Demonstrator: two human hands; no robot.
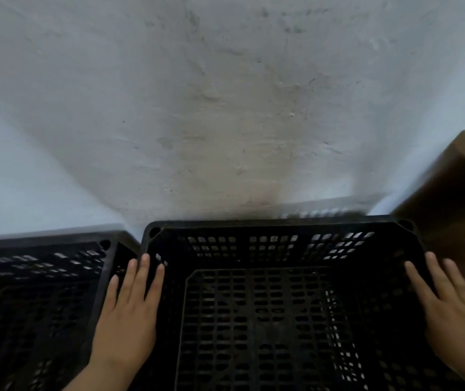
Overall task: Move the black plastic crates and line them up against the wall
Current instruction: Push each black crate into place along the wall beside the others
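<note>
Placing looked like the step in hand: the crate [276, 224] stood with its far rim by the wall [225, 108], just beside a second crate [42, 249]. The left hand [130, 314] and right hand [457, 309] lay flat on its side rims, fingers straight, gripping nothing. The next move was probably a squaring nudge. Whether the crate touched the wall was blurred, and the cardboard box [457, 193] was cut off.

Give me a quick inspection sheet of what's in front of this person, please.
Surface: not in view, the crates cover it.
Job's things: middle crate, open top up, far edge close to the wall; left crate beside it, also by the wall.
Clutter: cardboard box at the right.
Grips: left hand flat on the middle crate's left rim, fingers straight; right hand flat on its right rim.
Cables: nothing seen.
Surroundings: the wall is rough, white and stained.
</note>
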